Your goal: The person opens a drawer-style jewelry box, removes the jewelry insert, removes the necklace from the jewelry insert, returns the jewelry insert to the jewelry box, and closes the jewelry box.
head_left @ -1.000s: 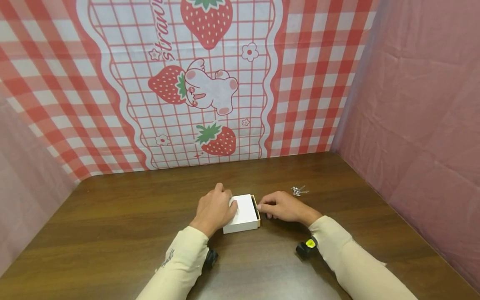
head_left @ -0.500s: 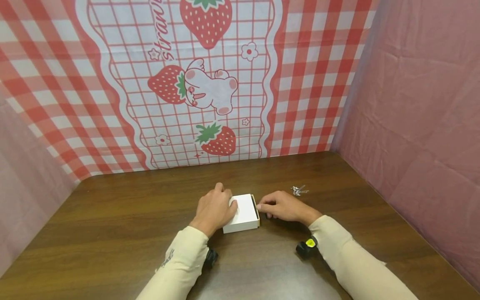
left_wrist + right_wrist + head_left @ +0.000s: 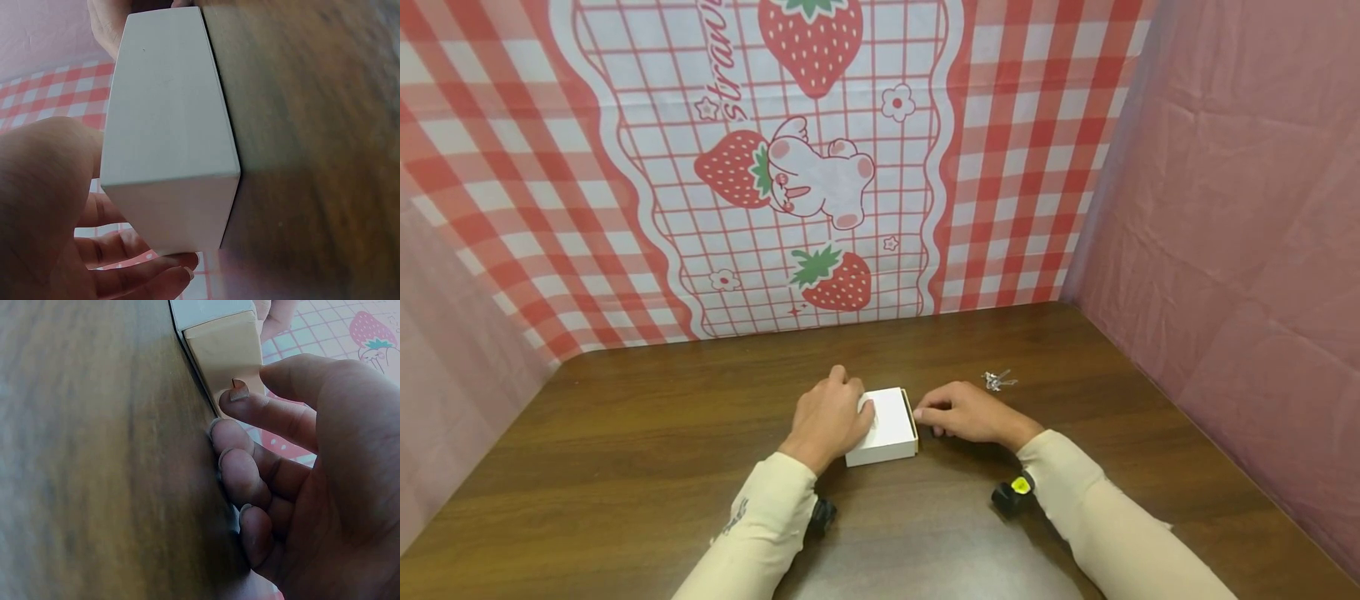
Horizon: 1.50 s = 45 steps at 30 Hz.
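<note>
On the table lies a flat white box (image 3: 891,418) whose outer sleeve holds a tan inner drawer (image 3: 228,353). A narrow strip of the drawer sticks out at the right end, with a dark gap beside its rim. My left hand (image 3: 831,418) holds the sleeve's left part, thumb on top. Its other fingers show behind the box in the left wrist view. At the drawer's end is my right hand (image 3: 964,412), one fingertip (image 3: 234,405) against the tan face and another digit at its upper edge. The remaining right fingers are curled by the table. The drawer's inside is hidden.
A small tangle of silvery metal pieces (image 3: 998,382) lies beyond the right hand. The brown wooden table (image 3: 647,433) meets a strawberry-print checked cloth (image 3: 1015,167) at the back. Pink cloth (image 3: 1247,208) hangs on the right side.
The tan drawer has slid slightly left into the white sleeve, so its visible strip is narrower. Both hands keep nearly the same places.
</note>
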### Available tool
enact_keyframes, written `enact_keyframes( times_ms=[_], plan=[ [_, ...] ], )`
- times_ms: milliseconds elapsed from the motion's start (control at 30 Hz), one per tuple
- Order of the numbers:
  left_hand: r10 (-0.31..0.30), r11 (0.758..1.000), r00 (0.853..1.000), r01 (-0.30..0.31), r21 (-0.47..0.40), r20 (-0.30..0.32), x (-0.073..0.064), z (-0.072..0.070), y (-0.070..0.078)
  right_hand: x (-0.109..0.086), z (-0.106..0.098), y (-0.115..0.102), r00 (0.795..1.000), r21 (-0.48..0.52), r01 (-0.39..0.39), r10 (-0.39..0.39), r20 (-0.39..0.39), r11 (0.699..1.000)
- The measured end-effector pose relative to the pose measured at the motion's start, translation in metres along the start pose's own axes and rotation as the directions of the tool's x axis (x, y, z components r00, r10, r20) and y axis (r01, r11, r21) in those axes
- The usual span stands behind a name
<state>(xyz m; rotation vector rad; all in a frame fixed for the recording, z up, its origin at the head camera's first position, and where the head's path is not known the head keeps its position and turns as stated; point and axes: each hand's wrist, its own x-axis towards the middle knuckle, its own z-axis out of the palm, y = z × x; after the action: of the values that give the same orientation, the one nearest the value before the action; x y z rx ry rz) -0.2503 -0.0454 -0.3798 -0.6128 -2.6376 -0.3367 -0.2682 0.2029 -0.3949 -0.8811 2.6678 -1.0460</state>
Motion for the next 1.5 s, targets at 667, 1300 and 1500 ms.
enact_keyframes(
  times_ms=[667, 1300, 1500],
  plan=[
    [0.013, 1.0, 1.0, -0.013, -0.001, -0.015, -0.0006, 0.0001, -0.0001, -0.0007, -0.0003, -0.0026, 1.0, 0.003, -0.026, 0.026, 0.004, 1.0],
    [-0.002, 1.0, 1.0, 0.002, -0.005, 0.005, -0.0007, 0.0, 0.0005, -0.0005, 0.0011, -0.0017, 0.999, 0.022, -0.042, 0.042, 0.001, 0.999],
    [-0.004, 1.0, 1.0, 0.004, -0.007, 0.01, -0.0003, 0.0008, 0.0006, -0.0005, 0.0014, -0.0005, 0.999, 0.023, -0.043, 0.043, 0.001, 0.999]
  ],
)
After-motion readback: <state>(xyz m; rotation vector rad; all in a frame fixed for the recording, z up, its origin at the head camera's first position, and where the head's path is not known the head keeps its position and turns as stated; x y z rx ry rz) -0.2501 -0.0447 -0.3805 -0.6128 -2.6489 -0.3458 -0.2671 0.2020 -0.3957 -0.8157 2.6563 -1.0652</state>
